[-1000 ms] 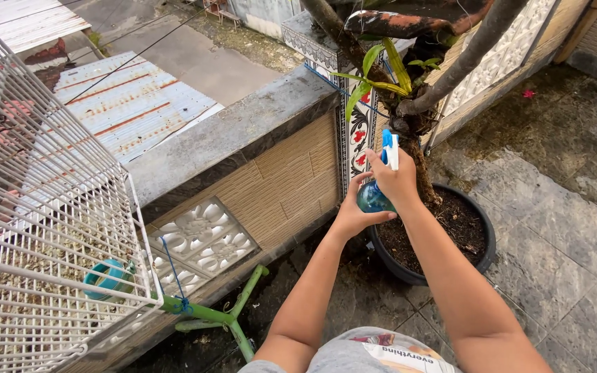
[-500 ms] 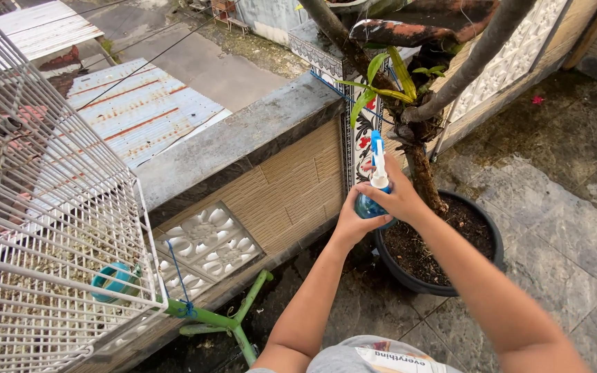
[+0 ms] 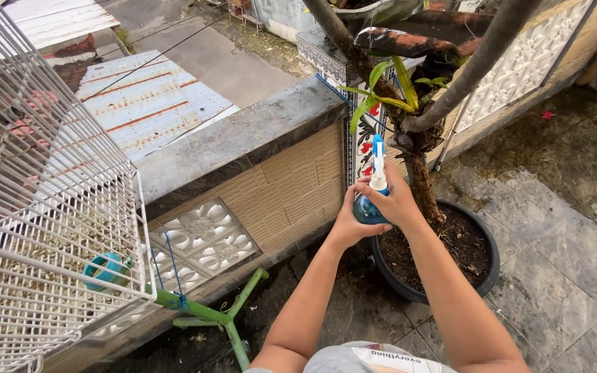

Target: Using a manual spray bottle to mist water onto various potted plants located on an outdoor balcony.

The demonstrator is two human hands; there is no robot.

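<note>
Over a black plant pot (image 3: 481,273), head view: small blue spray bottle (image 3: 367,207) held upright between both hands, just beside the trunk (image 3: 423,183). Left hand (image 3: 349,224) cupped under and around the blue body, grip clenched on it. Right hand (image 3: 395,200) wrapped over the neck below the white-and-blue nozzle (image 3: 378,162), grip likewise grasping the bottle. Judged best handled with the body kept steady from below, nozzle upright and clear of the green leaves (image 3: 381,93). No label legible on the bottle. Left of frame: white wire cage (image 3: 43,207) with a teal cup (image 3: 102,269). Behind the bottle: narrow patterned tile strip (image 3: 362,138), red and dark motifs on white.
</note>
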